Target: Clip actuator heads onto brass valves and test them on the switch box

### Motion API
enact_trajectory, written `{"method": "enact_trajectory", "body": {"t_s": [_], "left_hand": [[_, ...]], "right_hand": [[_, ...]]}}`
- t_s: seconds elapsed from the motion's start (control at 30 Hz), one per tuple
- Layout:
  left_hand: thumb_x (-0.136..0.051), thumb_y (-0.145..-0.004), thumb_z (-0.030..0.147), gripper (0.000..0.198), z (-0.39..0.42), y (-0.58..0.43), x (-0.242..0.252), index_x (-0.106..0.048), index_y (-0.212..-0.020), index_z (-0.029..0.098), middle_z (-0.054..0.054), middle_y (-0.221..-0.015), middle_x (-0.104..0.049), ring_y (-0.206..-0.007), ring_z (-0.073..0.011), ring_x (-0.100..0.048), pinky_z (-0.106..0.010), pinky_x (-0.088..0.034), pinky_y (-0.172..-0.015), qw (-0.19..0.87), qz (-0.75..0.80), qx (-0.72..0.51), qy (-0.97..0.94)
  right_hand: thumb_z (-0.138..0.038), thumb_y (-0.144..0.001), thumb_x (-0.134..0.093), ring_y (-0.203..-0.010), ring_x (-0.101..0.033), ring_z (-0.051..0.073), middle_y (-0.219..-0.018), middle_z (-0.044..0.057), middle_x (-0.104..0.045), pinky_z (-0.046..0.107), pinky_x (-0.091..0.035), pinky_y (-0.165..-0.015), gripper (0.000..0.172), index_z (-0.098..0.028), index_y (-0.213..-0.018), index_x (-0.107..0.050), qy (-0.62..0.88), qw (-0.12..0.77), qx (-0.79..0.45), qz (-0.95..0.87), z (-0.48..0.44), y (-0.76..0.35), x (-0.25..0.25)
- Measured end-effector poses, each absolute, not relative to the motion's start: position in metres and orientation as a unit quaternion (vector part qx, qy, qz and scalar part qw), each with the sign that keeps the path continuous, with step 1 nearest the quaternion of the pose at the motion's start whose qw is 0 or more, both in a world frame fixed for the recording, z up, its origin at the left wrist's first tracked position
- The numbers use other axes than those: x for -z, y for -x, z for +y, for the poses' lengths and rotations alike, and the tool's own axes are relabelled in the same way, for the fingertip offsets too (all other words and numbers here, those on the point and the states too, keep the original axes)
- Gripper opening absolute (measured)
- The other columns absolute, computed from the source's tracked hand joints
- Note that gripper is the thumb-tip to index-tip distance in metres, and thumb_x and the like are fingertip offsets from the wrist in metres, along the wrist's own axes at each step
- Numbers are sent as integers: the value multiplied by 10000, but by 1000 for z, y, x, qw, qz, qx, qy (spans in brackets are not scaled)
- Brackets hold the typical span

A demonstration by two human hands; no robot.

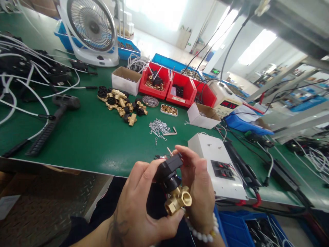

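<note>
Both my hands hold one small assembly in front of the table edge: a brass valve body (178,200) with a black plastic head (169,169) on top. My left hand (140,202) wraps under and around the brass part, thumb up on the black head. My right hand (196,185), with a white bead bracelet at the wrist, pinches the black head from the right. A thin metal pin (169,151) sticks up beside the head near my right fingertips.
On the green table (89,137) lie a pile of brass and black valve parts (122,104), loose metal clips (159,128), red bins (177,87), two small cardboard boxes, a white switch box (217,164), a black tool (51,123), white cables and a fan (91,31).
</note>
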State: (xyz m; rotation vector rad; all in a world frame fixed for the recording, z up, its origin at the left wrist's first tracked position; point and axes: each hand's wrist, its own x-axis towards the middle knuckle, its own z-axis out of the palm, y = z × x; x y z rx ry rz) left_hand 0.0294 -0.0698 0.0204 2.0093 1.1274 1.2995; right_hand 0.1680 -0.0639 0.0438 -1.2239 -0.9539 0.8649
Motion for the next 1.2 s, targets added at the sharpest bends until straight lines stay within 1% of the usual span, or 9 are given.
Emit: {"method": "enact_trajectory", "body": {"t_s": [0.17,0.3,0.4,0.6,0.73,0.8,0.9,1.07,1.2], "left_hand": [[-700,-708,253,770,-70,-16,-20,-400,-1416,239,-90,-1139,-568,-982,-243,-661,-374,-656,-810,276,413,-483,-721],[-749,-693,263,812,-77,-19,-21,-411,-1431,270,-94,-1197,-568,-1049,-271,-645,-398,-645,-860,292,420,-494,-703],[-760,-671,248,787,-82,-26,-25,-445,-1392,264,-77,-1175,-593,-1043,-266,-642,-387,-621,-880,286,428,-502,-695],[-762,-697,282,760,-85,-25,-30,-451,-1390,249,-81,-1174,-599,-1027,-263,-634,-383,-606,-881,271,432,-503,-698],[-777,-737,348,775,-83,-22,-29,-414,-1414,243,-82,-1175,-596,-1033,-246,-629,-346,-601,-883,259,405,-486,-730],[-793,-726,375,787,-84,-23,-29,-416,-1404,241,-81,-1167,-594,-1025,-246,-632,-350,-598,-886,252,415,-491,-724],[-795,-719,382,786,-85,-26,-29,-421,-1392,226,-93,-1157,-594,-1015,-258,-636,-371,-602,-877,236,422,-495,-722],[-801,-703,276,758,-88,-27,-28,-466,-1369,141,-120,-1126,-608,-1002,-258,-645,-353,-622,-842,169,399,-499,-751],[-758,-702,201,770,-92,-30,-30,-458,-1411,206,-108,-1148,-617,-1032,-291,-647,-416,-623,-868,183,420,-509,-729]], "right_hand": [[-544,-816,-721,-882,-661,215,-944,62,-703,423,-520,-878,405,-222,-1061,-704,681,439,-34,-585,-21,-284,-75],[-710,-587,-781,-758,-659,218,-818,75,-729,410,-530,-748,606,-179,-879,-749,709,240,-215,-627,17,-350,-78],[-698,-539,-800,-685,-654,191,-771,78,-741,358,-516,-658,629,-159,-862,-774,696,206,-280,-628,30,-361,-71],[-749,-559,-765,-592,-596,173,-669,55,-702,368,-498,-627,630,-169,-802,-758,707,237,-240,-622,32,-350,-73],[-673,-868,-589,-885,-647,217,-962,81,-718,413,-509,-844,493,-228,-1021,-737,670,417,-139,-598,-10,-290,-74],[-644,-934,-519,-957,-644,217,-1017,62,-697,396,-515,-877,446,-278,-1075,-730,557,569,-209,-568,-42,-244,-68],[-763,-862,-503,-1043,-623,271,-1126,87,-663,434,-524,-906,598,-292,-1154,-726,502,598,-374,-501,-78,-181,-58],[-594,-940,-453,-809,-582,213,-971,72,-584,364,-525,-678,452,-257,-1006,-748,449,707,-382,-390,-83,-145,-56],[-504,-972,-394,-801,-589,242,-884,96,-572,390,-530,-660,449,-230,-934,-747,446,703,-388,-396,-78,-147,-60]]}}
